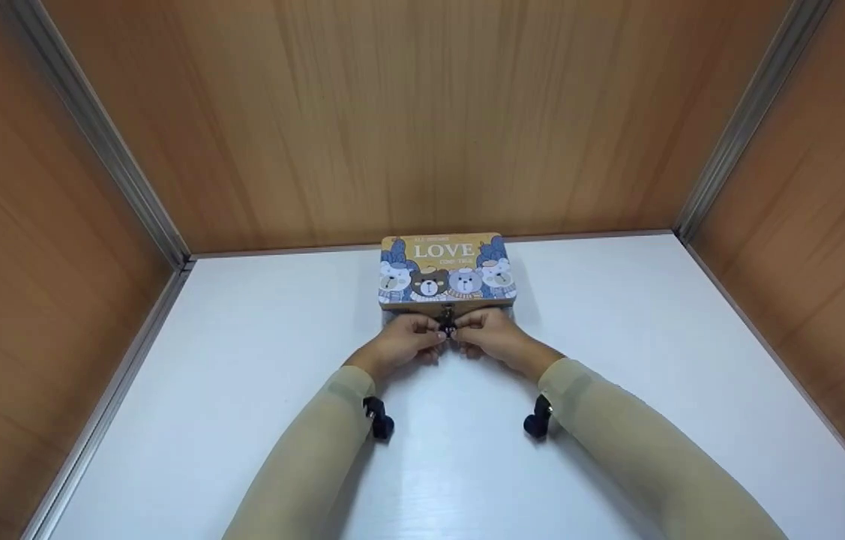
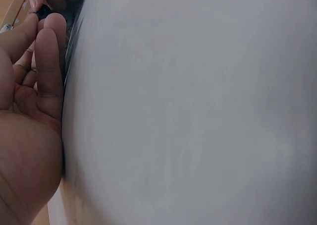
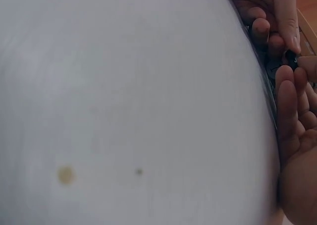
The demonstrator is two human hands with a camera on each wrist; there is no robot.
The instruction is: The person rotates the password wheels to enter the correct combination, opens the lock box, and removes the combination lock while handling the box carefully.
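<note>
item under inspection: a small dark piece (image 1: 448, 329), probably a padlock, located at the middle of the near side of a tin box (image 1: 447, 268), just below what appears to be a metal clasp (image 1: 448, 309). whether the piece is hooked through the clasp cannot be told; fingers cover most of it.

left hand (image 1: 396, 343): grip pinching the dark piece from the left, thumb against forefinger. right hand (image 1: 501, 336): grip pinching the same piece from the right, its thumb tip close to the opposite thumb. the other fingers lie low, near the table (image 1: 280, 337).

step in hand, as judged: working the dark piece at the clasp. best done with one grip steadying the piece while the other makes small, unforced turns in line with the clasp. a hard pull toward the near side could drag or tip the box, as neither palm appears to brace it. fingertips should leave the clasp visible.

box condition: lid down, upright at the far middle of the table, near the wooden back panel (image 1: 407, 112); contact with the panel not confirmed. lid shows "love" lettering and cartoon bears.

surroundings: left sleeve (image 1: 306, 450) and right sleeve (image 1: 639, 435), both beige, each with a dark wrist camera (image 1: 379, 420) on its inner side.
</note>
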